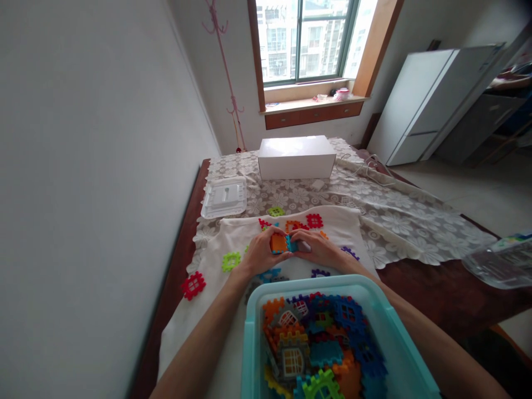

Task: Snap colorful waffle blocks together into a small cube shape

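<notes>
My left hand (261, 250) is closed on an orange block piece (278, 244), its thumb below and fingers above. My right hand (316, 246) pinches a blue block piece (292, 244) that meets the orange one edge to edge. Both hands are above a white cloth, just beyond a teal bin (311, 284) full of mixed coloured pieces. Around them on the cloth are a lime piece (231, 261), a red piece (193, 285), another red piece (315, 220) and several others. Fingers partly hide the held pieces.
A white box (296, 166) stands at the table's far side, with a white lid (224, 197) to its left. Cables lie right of the box. A clear plastic container (501, 263) is at the right edge. The wall runs along the left.
</notes>
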Demonstrator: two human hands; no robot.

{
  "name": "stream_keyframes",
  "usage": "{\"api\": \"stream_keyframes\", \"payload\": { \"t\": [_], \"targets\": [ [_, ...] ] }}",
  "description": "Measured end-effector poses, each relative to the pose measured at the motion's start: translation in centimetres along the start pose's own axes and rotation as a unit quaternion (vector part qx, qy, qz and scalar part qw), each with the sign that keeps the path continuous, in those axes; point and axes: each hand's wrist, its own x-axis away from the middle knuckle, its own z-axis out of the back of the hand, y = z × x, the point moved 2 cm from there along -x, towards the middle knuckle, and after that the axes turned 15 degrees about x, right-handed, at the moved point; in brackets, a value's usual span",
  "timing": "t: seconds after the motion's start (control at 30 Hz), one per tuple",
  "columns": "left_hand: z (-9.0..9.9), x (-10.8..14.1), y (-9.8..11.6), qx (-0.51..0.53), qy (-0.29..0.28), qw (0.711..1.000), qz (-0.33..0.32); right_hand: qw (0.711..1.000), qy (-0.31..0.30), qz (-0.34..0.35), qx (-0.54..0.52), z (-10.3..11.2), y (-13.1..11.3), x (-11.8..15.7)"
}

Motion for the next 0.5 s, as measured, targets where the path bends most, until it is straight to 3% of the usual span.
{"api": "stream_keyframes", "payload": {
  "t": [0.5],
  "targets": [
    [0.02, -0.06, 0.18, 0.003, -0.005, 1.000, 0.004, 1.000, 0.004, 0.005, 0.002, -0.02, 0.07, 0.00]
  ]
}}
